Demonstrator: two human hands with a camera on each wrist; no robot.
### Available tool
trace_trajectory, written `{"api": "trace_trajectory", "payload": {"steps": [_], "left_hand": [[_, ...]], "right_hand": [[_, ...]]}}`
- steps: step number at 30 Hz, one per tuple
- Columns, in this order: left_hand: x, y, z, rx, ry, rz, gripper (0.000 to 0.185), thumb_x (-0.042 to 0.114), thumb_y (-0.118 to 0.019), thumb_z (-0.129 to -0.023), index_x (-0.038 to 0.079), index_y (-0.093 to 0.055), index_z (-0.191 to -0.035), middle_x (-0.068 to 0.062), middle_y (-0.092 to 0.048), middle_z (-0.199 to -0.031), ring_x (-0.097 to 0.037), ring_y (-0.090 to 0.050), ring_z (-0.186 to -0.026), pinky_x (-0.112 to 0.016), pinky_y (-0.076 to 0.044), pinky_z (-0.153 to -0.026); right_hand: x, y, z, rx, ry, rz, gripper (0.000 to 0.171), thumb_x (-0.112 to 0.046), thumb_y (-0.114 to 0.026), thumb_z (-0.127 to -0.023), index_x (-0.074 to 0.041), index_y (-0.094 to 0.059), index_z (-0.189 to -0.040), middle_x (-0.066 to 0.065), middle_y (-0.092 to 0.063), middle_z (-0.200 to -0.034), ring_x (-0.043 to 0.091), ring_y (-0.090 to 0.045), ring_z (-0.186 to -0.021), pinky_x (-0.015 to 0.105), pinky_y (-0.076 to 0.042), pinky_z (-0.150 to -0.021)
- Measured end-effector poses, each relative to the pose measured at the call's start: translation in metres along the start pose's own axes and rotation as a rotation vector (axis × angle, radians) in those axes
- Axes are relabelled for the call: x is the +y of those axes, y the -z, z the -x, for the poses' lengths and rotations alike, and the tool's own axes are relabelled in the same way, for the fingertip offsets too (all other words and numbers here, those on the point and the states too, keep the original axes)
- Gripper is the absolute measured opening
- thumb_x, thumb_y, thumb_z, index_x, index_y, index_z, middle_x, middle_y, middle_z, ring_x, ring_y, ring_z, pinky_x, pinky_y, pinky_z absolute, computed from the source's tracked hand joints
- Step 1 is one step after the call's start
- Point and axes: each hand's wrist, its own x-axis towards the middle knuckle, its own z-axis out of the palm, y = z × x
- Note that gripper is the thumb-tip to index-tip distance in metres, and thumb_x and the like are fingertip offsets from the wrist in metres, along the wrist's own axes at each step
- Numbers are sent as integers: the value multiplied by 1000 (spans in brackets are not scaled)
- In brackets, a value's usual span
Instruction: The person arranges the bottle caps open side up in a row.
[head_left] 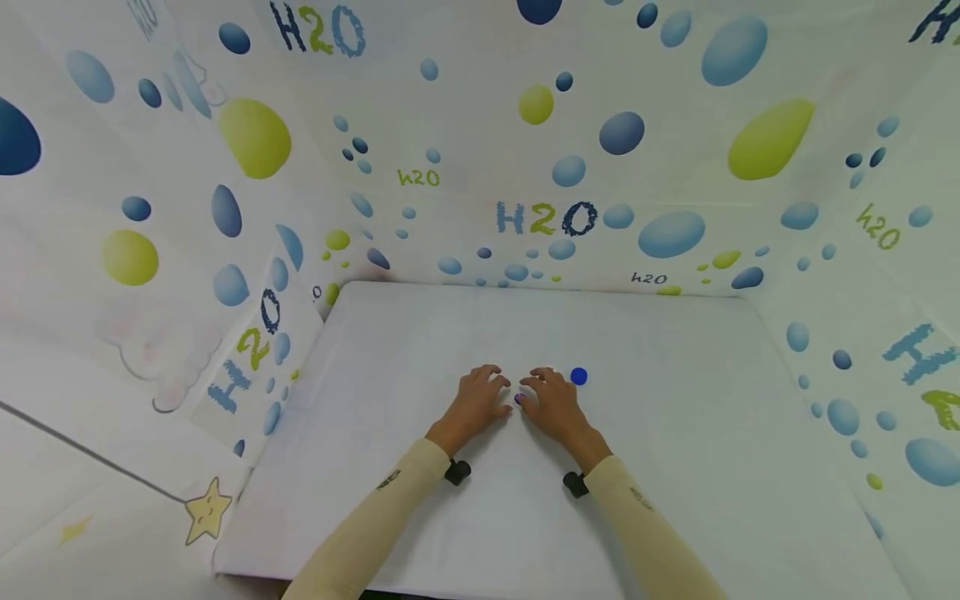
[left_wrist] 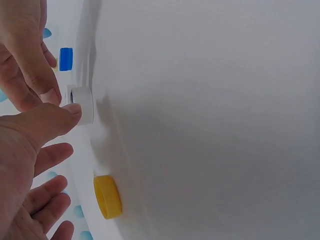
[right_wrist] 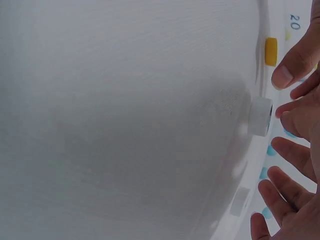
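Note:
A small white round cap, dark blue on its inner side, stands on the table between my thumbs. My left hand is over the table with fingers spread and bent; its thumb tip overlaps the cap's rim in the left wrist view. Opposite it is my right hand, fingers spread, thumb right at the same white cap. A yellow cap lies under the left hand, hidden in the head view. Beside the right hand's fingers lies a blue cap.
A pale, whitish piece sits below the right fingers in the right wrist view. The white table is bordered by a back wall and side walls of printed cloth. Each wrist carries a small black camera.

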Motion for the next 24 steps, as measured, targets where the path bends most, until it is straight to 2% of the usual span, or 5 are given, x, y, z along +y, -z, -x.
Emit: {"api": "trace_trajectory", "payload": {"steps": [7,24], "left_hand": [[5,0,-3,-14,-1,13,42,32,-79,-96,10,-69,-130,-17,-51,-150,-39,-47,-141,-58,-41,-113],[11,-1,-4,-17,2,24,35,31,-78,-98,11,-71,-126,-17,-51,-150,-39,-48,-140,-57,-41,-113]], "right_hand": [[5,-2,4,28,27,24,32,-24,-75,-99,-9,-74,-126,18,-63,-138,40,-60,-126,63,-50,-97],[10,-6,10,-19,21,40,36,-28,-77,-97,-12,-74,-129,15,-62,-141,38,-59,-130,62,-49,-99]]}}
